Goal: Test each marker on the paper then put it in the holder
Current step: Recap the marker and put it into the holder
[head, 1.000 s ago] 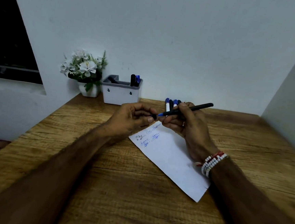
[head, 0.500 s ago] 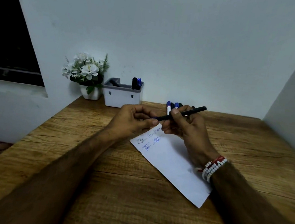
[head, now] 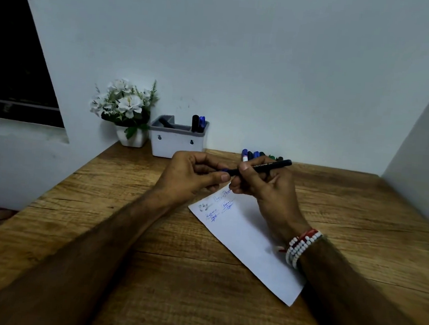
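Paper (head: 247,239): white sheet flat on the tabletop (head: 146,273), under the right hand (head: 265,186), blue scribbles at its far end.
Pen (head: 262,166): slim black barrel, white lettering, pinched in the right hand, above the paper.
Left hand (head: 194,176): fingers closed on the pen's tip end.
Markers (head: 258,155): capped cluster just beyond the right hand.
Holder (head: 177,142): white box, grey rim, beyond the left hand, two markers upright inside.

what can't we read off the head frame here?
- Pen tip and cap: covered by the left hand and right hand.
- Writing on the paper: too small to read.
- Markers by the wall: mostly behind the right hand, count unclear.
- Holder interior: hidden by its wall.
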